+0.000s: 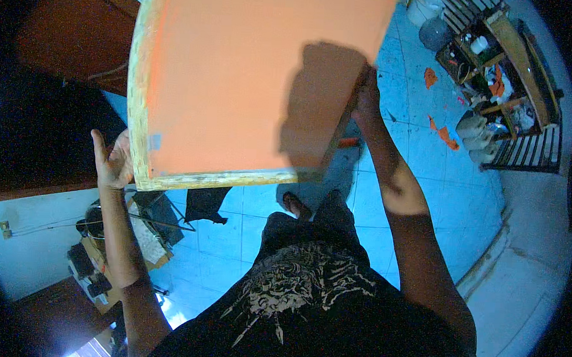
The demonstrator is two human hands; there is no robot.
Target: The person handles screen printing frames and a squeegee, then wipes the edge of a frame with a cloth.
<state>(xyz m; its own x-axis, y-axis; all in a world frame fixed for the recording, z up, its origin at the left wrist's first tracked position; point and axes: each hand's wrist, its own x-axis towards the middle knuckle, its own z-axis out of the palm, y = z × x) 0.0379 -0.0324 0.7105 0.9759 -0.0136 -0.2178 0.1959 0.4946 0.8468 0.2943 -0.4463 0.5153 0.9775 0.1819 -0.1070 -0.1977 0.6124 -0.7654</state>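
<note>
A large framed orange screen point(232, 93), like a screen-printing frame, is held up in front of me, tilted. Its pale rim point(138, 102) looks rough and streaked, and a small greyish patch sits near the lower left corner. My left hand point(116, 158) supports the left edge near that corner, palm against the side, thumb sticking out and fingers hidden behind the frame. Around the right edge, my right hand point(367, 99) is closed, mostly in dark shadow. A dark shadow of a hand and arm falls across the right part of the orange surface.
A wooden shelf rack point(520, 67) with odds and ends lies at the right by the wall. Orange scraps point(444, 133) are scattered on the tiled floor point(388, 183). At the left are a cluttered low table point(97, 253), a black cloth point(206, 205) and a dark brown surface.
</note>
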